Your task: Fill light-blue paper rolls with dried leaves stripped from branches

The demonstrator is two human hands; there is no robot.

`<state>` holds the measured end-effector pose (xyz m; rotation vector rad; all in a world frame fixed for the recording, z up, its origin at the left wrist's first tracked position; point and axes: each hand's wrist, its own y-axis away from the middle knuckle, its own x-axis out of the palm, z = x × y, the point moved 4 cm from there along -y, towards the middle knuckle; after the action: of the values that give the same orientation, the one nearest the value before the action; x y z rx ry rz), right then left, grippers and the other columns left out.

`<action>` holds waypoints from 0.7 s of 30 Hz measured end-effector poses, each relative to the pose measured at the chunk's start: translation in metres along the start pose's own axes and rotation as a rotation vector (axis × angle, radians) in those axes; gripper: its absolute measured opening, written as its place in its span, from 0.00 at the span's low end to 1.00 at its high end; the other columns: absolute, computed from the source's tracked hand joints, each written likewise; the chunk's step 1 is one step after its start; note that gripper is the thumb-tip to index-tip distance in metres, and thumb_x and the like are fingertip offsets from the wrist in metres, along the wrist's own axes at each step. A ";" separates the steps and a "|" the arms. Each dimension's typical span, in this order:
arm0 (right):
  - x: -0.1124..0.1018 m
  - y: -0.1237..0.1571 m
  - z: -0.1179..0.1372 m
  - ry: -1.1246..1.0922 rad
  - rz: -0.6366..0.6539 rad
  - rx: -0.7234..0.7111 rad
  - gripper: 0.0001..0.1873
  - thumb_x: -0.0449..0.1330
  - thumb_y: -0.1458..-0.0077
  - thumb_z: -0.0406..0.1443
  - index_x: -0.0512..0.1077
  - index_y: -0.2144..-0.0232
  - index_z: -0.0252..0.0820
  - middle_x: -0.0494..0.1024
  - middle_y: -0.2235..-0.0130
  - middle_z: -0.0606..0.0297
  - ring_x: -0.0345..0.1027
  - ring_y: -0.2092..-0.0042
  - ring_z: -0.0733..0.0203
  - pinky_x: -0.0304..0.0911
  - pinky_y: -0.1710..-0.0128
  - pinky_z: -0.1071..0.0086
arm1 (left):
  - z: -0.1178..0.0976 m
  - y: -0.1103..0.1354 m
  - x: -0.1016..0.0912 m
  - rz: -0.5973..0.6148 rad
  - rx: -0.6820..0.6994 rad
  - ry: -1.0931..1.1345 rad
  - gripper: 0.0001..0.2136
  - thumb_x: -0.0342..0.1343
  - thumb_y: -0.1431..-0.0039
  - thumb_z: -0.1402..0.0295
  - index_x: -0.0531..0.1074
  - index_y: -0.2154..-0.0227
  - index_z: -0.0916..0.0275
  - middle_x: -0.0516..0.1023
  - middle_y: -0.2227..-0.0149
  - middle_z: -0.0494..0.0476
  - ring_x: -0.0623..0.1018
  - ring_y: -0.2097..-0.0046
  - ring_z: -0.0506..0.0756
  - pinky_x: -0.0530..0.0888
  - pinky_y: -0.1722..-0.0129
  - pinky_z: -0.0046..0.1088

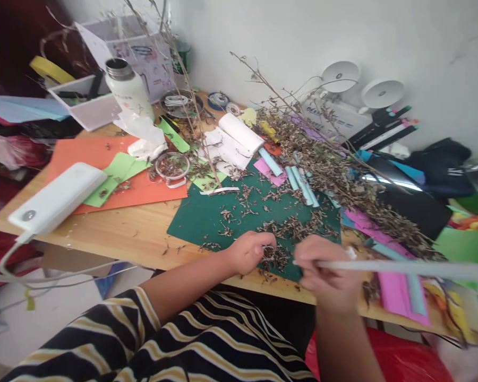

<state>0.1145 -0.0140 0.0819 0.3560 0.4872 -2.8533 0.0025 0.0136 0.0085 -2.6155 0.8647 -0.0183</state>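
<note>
My left hand is closed, its fingers curled at the front edge of a dark green sheet. Crumbled dried leaves lie right against its fingertips. Whatever those fingers hold, if anything, is hidden. Just to the right, my right hand is closed around a long, thin, pale stick, which points off to the right and is slightly blurred. More leaf bits are scattered over the green sheet. Behind the hands lies a large bundle of dried leafy stems.
A white power bank with a cable rests on orange paper at left. An open white bottle stands behind it. Near a paper roll, a round clear lid holds leaf bits. Pale blue paper tubes lie behind my hands.
</note>
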 end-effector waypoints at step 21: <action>0.020 -0.037 -0.016 0.259 0.595 0.614 0.10 0.56 0.56 0.33 0.57 0.70 0.44 0.56 0.71 0.72 0.51 0.73 0.70 0.52 0.75 0.75 | -0.004 -0.001 -0.002 0.073 0.055 0.057 0.33 0.22 0.49 0.43 0.62 0.76 0.67 0.64 0.78 0.55 0.64 0.75 0.50 0.63 0.75 0.26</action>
<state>0.0897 0.0219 0.0726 0.8194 -0.4186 -2.3045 0.0013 0.0144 0.0124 -2.5418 0.9656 -0.0965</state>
